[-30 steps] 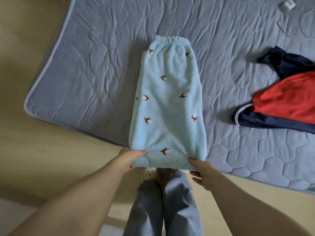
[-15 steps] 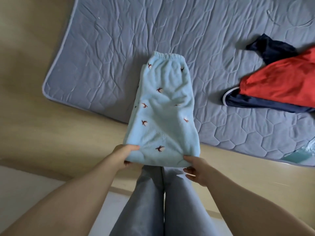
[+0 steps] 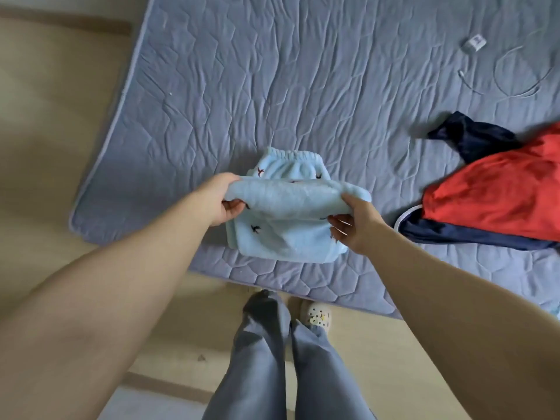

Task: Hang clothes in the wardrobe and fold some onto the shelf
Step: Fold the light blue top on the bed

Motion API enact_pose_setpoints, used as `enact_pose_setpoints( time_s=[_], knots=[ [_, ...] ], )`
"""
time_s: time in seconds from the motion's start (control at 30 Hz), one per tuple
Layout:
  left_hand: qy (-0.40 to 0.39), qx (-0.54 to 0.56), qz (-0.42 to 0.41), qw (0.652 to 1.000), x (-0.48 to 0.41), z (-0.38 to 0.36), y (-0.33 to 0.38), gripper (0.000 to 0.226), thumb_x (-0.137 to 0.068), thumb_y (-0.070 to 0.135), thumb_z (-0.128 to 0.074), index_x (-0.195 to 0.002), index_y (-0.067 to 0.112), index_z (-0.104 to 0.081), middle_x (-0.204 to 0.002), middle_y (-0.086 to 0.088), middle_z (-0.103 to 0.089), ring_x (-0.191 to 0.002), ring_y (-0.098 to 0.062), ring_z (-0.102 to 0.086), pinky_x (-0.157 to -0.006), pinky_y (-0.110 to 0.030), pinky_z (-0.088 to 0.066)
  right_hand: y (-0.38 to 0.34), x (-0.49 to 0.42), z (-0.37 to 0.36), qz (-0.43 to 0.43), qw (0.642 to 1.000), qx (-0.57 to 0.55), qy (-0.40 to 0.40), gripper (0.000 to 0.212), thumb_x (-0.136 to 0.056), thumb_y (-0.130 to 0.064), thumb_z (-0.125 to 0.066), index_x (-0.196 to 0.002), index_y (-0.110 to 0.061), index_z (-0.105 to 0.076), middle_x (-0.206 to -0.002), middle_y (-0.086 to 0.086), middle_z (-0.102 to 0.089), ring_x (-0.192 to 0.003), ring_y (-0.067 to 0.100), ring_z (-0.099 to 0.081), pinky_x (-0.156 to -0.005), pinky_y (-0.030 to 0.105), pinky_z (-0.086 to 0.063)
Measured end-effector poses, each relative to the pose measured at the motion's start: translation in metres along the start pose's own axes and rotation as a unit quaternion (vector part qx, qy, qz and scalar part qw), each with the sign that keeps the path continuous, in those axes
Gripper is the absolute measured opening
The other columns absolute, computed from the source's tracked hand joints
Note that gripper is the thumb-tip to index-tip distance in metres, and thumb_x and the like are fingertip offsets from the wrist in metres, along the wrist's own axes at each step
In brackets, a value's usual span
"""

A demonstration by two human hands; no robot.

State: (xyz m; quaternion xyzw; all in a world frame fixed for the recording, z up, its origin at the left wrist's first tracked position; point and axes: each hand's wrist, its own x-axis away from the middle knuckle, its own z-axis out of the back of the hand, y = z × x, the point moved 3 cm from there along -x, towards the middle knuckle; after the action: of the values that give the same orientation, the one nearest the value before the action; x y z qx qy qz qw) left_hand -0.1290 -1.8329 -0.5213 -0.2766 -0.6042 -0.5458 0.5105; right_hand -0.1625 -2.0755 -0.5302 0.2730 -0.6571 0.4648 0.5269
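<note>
Light-blue fleece trousers with small bird motifs [image 3: 288, 237]: lying on grey quilted mattress pad [image 3: 303, 86], close to its near edge. Leg end is raised and doubled over toward the elastic waistband [image 3: 291, 154]; fold looks half made.
Left hand [image 3: 222, 201]: clamped on the left corner of the raised edge, fingers curled under it.
Right hand [image 3: 354, 225]: gripping the right corner the same way.
Fold risk: fleece is thick. The edge could land skewed or short of the waistband if one hand leads, lower layers may slide and bunch, and the bundle may spring open on release.
Red-and-navy garment [image 3: 500, 189]: near on the right, not touching; a wide sweep could drag it.
Containers: none in view. Wardrobe and shelf are out of frame, contents unknown.
</note>
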Motion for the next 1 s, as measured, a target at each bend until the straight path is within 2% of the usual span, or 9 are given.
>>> enact_pose_setpoints(
  time_s=[0.2, 0.3, 0.37, 0.47, 0.57, 0.7, 0.8, 0.87, 1.0],
  knots=[
    [-0.011, 0.048, -0.052, 0.997, -0.054, -0.034, 0.062, 0.013, -0.091, 0.024, -0.049, -0.085, 0.015, -0.057, -0.066, 0.001, -0.061, -0.057, -0.010, -0.059, -0.044, -0.021, -0.049, -0.053, -0.048, -0.048, 0.050, 0.997, -0.031, 0.042, 0.028, -0.094, -0.034, -0.049, -0.081, -0.009, -0.054, -0.075, 0.004, -0.061, -0.067, 0.018, -0.059, -0.058, 0.030, -0.046],
    [-0.043, -0.003, -0.134, 0.990, -0.080, -0.046, 0.069, 0.039, -0.096, 0.029, -0.045, -0.134, 0.025, -0.039, -0.107, 0.002, -0.056, -0.087, -0.012, -0.057, -0.063, -0.025, -0.044, -0.059, -0.073, -0.064, 0.107, 0.993, 0.043, 0.015, 0.021, -0.095, -0.035, -0.045, -0.112, -0.025, -0.052, -0.096, -0.005, -0.056, -0.079, 0.015, -0.052, -0.072, 0.030, -0.044],
    [-0.066, -0.112, -0.183, 0.975, -0.093, -0.053, 0.057, 0.055, -0.096, 0.025, -0.047, -0.145, 0.025, -0.023, -0.129, 0.001, -0.048, -0.095, -0.008, -0.052, -0.073, -0.026, -0.044, -0.051, -0.091, -0.067, 0.136, 0.982, 0.128, 0.004, 0.041, -0.095, -0.032, -0.046, -0.136, -0.033, -0.038, -0.115, -0.006, -0.047, -0.097, 0.015, -0.046, -0.083, 0.032, -0.036],
    [-0.098, -0.301, -0.232, 0.920, -0.114, -0.060, 0.028, 0.066, -0.092, 0.024, -0.055, -0.147, 0.028, -0.019, -0.147, 0.005, -0.029, -0.102, -0.001, -0.047, -0.074, -0.012, -0.045, -0.031, -0.115, -0.066, 0.157, 0.957, 0.244, 0.011, 0.056, -0.094, -0.027, -0.050, -0.145, -0.033, -0.026, -0.120, -0.004, -0.043, -0.101, 0.016, -0.045, -0.085, 0.029, -0.034],
    [-0.061, -0.489, -0.272, 0.827, -0.153, -0.062, 0.002, 0.068, -0.089, 0.036, -0.055, -0.147, 0.027, -0.020, -0.153, 0.005, -0.016, -0.135, -0.013, -0.028, -0.105, -0.034, -0.036, -0.019, -0.150, -0.060, 0.186, 0.914, 0.358, 0.043, 0.054, -0.094, -0.028, -0.047, -0.143, -0.034, -0.026, -0.121, -0.006, -0.045, -0.108, 0.023, -0.048, -0.088, 0.035, -0.041],
    [0.000, -0.573, -0.312, 0.758, -0.186, -0.061, -0.018, 0.063, -0.089, 0.054, -0.044, -0.144, 0.037, -0.020, -0.153, 0.014, -0.007, -0.142, -0.016, -0.008, -0.111, -0.047, -0.023, -0.017, -0.182, -0.052, 0.212, 0.852, 0.460, 0.129, 0.059, -0.091, -0.028, -0.048, -0.144, -0.029, -0.024, -0.140, 0.004, -0.039, -0.127, 0.032, -0.037, -0.105, 0.045, -0.032],
    [0.036, -0.538, -0.340, 0.771, -0.203, -0.059, -0.031, 0.060, -0.090, 0.052, -0.044, -0.144, 0.040, -0.020, -0.154, 0.011, -0.001, -0.142, -0.022, -0.004, -0.111, -0.048, -0.018, -0.015, -0.197, -0.049, 0.238, 0.781, 0.544, 0.195, 0.060, -0.086, -0.043, -0.054, -0.140, -0.037, -0.029, -0.138, 0.003, -0.036, -0.124, 0.030, -0.034, -0.103, 0.043, -0.022],
    [0.080, -0.443, -0.356, 0.819, -0.211, -0.055, -0.036, 0.063, -0.090, 0.041, -0.052, -0.145, 0.034, -0.022, -0.153, -0.005, -0.010, -0.139, -0.028, -0.016, -0.111, -0.043, -0.021, -0.013, -0.203, -0.044, 0.256, 0.764, 0.546, 0.229, 0.064, -0.077, -0.054, -0.058, -0.135, -0.046, -0.030, -0.137, -0.001, -0.033, -0.123, 0.029, -0.032, -0.103, 0.044, -0.021],
    [0.051, -0.202, -0.236, 0.949, -0.218, -0.044, -0.048, 0.080, -0.077, 0.036, -0.071, -0.141, 0.023, -0.023, -0.124, 0.005, -0.047, -0.106, -0.010, -0.052, -0.094, -0.031, -0.044, -0.002, -0.213, -0.023, 0.236, 0.892, 0.346, 0.168, 0.083, -0.065, -0.053, -0.074, -0.132, -0.047, -0.026, -0.134, -0.005, -0.040, -0.115, 0.017, -0.045, -0.091, 0.032, -0.036]
  ],
)
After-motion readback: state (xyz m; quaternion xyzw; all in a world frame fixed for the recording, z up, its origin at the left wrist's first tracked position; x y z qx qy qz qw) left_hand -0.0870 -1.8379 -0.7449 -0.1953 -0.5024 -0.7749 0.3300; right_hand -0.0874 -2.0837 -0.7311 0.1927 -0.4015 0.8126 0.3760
